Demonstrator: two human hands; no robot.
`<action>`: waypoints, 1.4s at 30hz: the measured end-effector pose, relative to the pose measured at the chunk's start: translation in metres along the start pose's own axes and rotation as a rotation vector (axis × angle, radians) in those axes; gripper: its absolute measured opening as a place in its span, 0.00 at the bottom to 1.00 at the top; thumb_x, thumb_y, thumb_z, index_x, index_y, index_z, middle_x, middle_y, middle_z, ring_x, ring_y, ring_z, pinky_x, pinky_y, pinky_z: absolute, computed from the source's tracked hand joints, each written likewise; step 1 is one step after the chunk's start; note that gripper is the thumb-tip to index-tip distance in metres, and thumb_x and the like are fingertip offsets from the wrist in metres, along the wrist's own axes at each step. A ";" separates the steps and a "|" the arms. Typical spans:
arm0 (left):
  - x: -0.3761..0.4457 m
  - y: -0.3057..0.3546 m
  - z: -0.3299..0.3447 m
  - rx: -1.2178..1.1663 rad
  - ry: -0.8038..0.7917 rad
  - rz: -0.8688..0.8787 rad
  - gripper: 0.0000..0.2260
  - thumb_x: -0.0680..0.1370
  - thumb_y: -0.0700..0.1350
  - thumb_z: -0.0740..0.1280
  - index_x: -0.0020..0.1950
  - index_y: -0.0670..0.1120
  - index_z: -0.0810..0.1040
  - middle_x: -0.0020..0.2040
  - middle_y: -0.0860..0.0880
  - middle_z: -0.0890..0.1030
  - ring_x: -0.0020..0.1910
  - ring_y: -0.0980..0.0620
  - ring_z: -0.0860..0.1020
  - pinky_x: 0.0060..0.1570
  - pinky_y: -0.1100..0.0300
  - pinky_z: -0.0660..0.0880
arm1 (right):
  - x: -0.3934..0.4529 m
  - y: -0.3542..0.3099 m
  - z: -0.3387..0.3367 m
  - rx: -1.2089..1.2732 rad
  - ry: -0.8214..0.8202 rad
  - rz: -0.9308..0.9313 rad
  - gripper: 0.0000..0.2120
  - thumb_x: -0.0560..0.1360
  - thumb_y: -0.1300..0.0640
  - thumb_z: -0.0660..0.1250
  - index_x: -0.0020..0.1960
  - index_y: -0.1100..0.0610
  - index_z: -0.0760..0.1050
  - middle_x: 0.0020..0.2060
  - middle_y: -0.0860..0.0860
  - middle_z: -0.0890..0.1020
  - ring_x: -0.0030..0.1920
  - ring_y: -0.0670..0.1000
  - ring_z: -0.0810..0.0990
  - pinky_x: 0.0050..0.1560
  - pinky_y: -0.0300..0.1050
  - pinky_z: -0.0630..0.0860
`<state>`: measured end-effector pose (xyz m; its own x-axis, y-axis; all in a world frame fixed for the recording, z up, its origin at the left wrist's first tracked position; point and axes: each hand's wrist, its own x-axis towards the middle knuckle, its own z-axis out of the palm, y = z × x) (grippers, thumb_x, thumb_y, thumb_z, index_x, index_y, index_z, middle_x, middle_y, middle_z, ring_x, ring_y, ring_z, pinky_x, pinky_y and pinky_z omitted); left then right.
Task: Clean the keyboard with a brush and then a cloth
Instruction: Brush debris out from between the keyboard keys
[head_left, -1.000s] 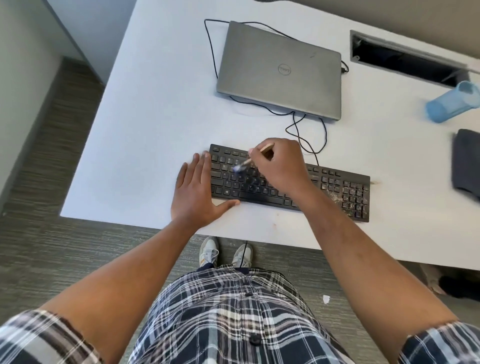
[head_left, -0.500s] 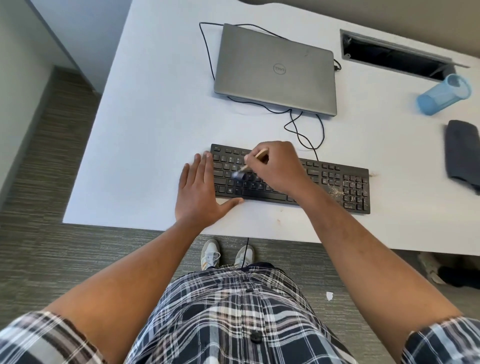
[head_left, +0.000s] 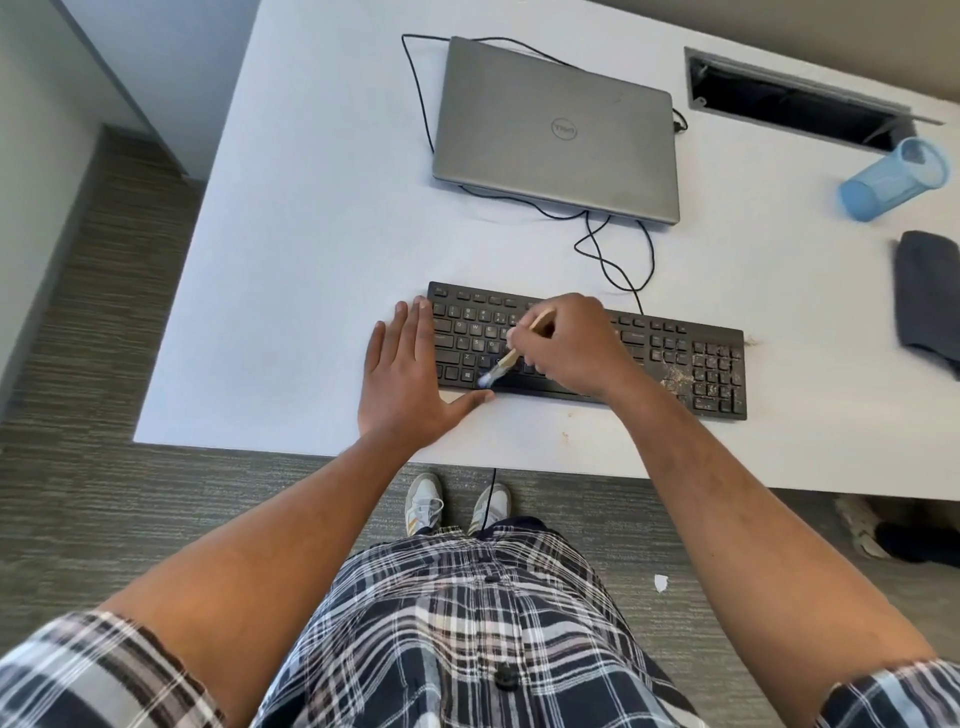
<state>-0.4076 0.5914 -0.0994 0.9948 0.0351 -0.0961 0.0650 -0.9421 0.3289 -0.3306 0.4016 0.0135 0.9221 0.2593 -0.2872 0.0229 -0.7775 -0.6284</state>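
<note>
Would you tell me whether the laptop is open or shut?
Shut: the laptop lies flat on the table, lid down, logo showing.

The black plastic keyboard is looking matt, with gritty crumbs speckling its right end. The brush is showing a pale wooden handle. The laptop is looking like brushed grey metal, the cloth soft and dark, the cup translucent blue plastic.

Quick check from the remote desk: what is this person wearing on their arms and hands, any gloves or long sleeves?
No gloves: the left hand and right hand are bare, with no rings, watch or bands visible. Both forearms are uncovered. Short sleeves end near the elbows, in a dark navy, white and grey plaid: left sleeve, right sleeve. The same plaid covers the torso.
</note>
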 end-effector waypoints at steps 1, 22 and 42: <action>0.000 0.000 0.000 -0.003 0.002 -0.001 0.60 0.71 0.82 0.59 0.86 0.40 0.44 0.87 0.43 0.51 0.86 0.46 0.46 0.84 0.46 0.45 | 0.001 0.002 0.000 0.013 0.035 0.015 0.08 0.77 0.53 0.71 0.40 0.53 0.85 0.28 0.50 0.83 0.30 0.53 0.80 0.33 0.51 0.77; 0.000 0.001 -0.001 0.019 -0.007 -0.006 0.61 0.71 0.83 0.58 0.86 0.40 0.44 0.87 0.43 0.50 0.86 0.46 0.46 0.84 0.46 0.46 | -0.003 0.006 -0.017 0.009 0.111 0.036 0.07 0.78 0.54 0.71 0.45 0.56 0.86 0.33 0.49 0.86 0.32 0.52 0.83 0.39 0.53 0.83; 0.000 0.002 0.000 0.010 0.007 -0.013 0.61 0.71 0.82 0.61 0.86 0.40 0.45 0.87 0.43 0.51 0.86 0.46 0.48 0.84 0.46 0.46 | -0.014 0.015 -0.023 -0.110 -0.086 -0.031 0.06 0.74 0.53 0.75 0.40 0.52 0.86 0.31 0.47 0.85 0.28 0.47 0.78 0.32 0.47 0.77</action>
<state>-0.4071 0.5892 -0.0992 0.9943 0.0502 -0.0936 0.0776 -0.9450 0.3178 -0.3345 0.3736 0.0246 0.8837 0.3288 -0.3330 0.0976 -0.8255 -0.5559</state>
